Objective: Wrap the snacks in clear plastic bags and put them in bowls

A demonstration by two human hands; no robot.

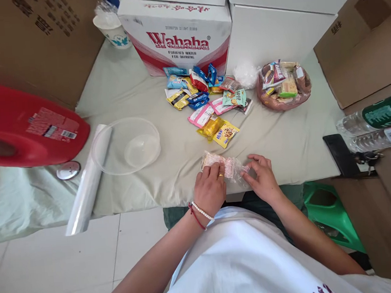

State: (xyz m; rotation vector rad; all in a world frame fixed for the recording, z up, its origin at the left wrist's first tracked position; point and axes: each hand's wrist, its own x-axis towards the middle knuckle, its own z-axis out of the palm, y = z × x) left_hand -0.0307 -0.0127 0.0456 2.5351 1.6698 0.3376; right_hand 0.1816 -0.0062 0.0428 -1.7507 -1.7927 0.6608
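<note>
At the near edge of the table lies a small pinkish-white bundle wrapped in crinkled clear film. My left hand bends its fingers over the bundle's left part and presses on it. At the bundle's right end, my right hand pinches the loose clear film between thumb and fingers. My fingers hide part of the bundle, and what is inside cannot be made out. Just beyond it are a yellow snack packet and an amber wrapper.
Several snack packets lie before a Wahaba-style water carton. A filled snack bowl stands right of them. To the left are a clear bowl, a film roll and a red jug. Bottles and a phone lie right.
</note>
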